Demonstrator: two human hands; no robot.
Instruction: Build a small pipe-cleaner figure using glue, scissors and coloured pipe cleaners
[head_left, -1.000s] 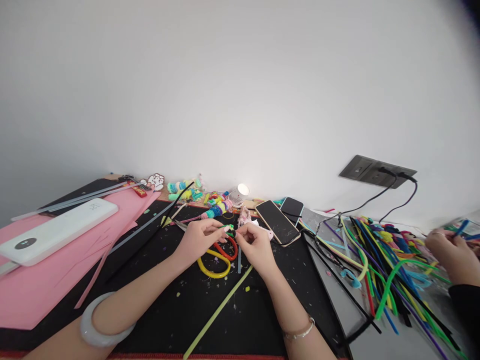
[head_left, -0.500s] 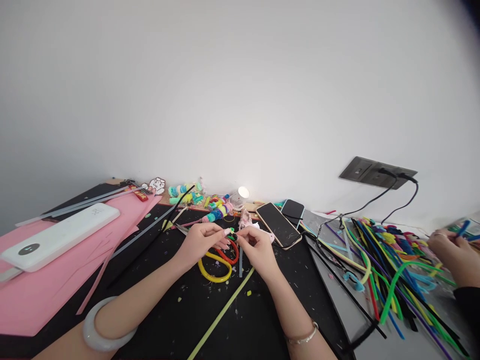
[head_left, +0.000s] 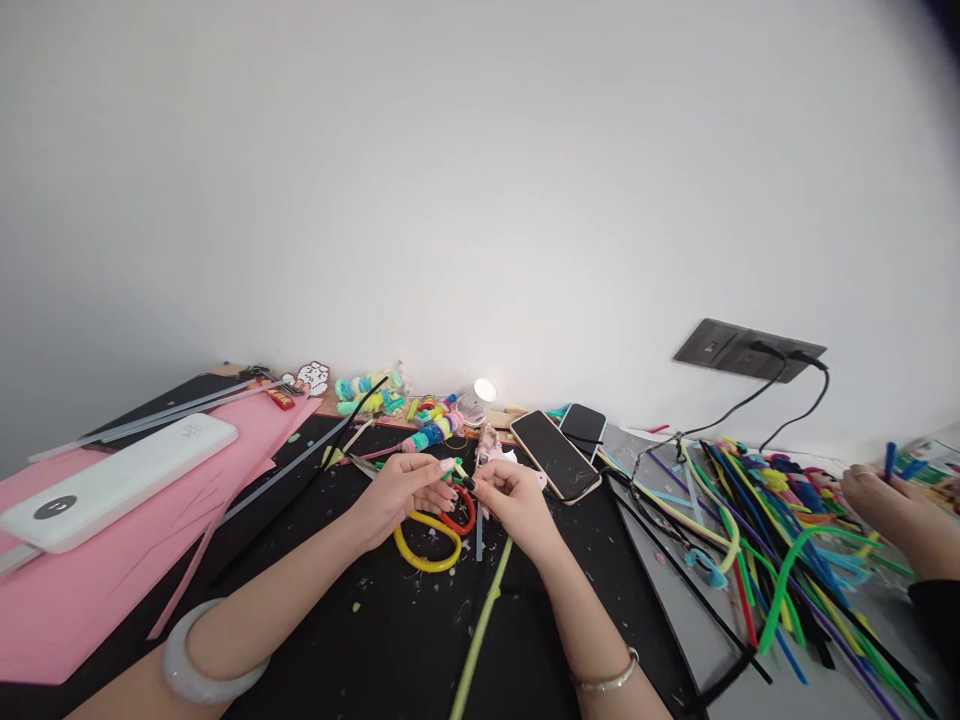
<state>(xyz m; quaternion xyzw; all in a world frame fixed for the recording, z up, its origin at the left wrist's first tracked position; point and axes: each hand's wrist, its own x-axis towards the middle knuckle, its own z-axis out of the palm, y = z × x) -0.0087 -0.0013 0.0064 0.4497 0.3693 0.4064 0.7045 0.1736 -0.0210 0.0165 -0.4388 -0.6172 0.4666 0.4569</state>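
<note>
behind the scissors (head_left: 427, 567), see a big white wall (head_left: 480, 200). under the scissors, a black mat (head_left: 360, 650) with lots of scraps. left of the scissors, big pink sheets (head_left: 75, 615), with a long white power bank (head_left: 120, 480) on top. far to the right of the scissors, a gray board (head_left: 765, 705) with a messy heap of fuzzy sticks (head_left: 781, 585). past that heap, farthest right of the scissors, another person's hand (head_left: 881, 505) with something blue (head_left: 890, 462) in it. behind and to the right of the scissors, a dark phone (head_left: 555, 455).

up over the left side of the scissors, the left hand (head_left: 401, 497), thumb and finger pinching a small green bit (head_left: 459, 468). over the right side, the right hand (head_left: 517, 502), thumb and finger tips close together; too small to see what is in them.

in front and to the right of the scissors, a long yellow-green strip (head_left: 484, 622), running from near the right hand toward the near edge.

just above the scissors, the green bit, right between both sets of tips, touching the left ones. hard to say which way its long side points.
</note>
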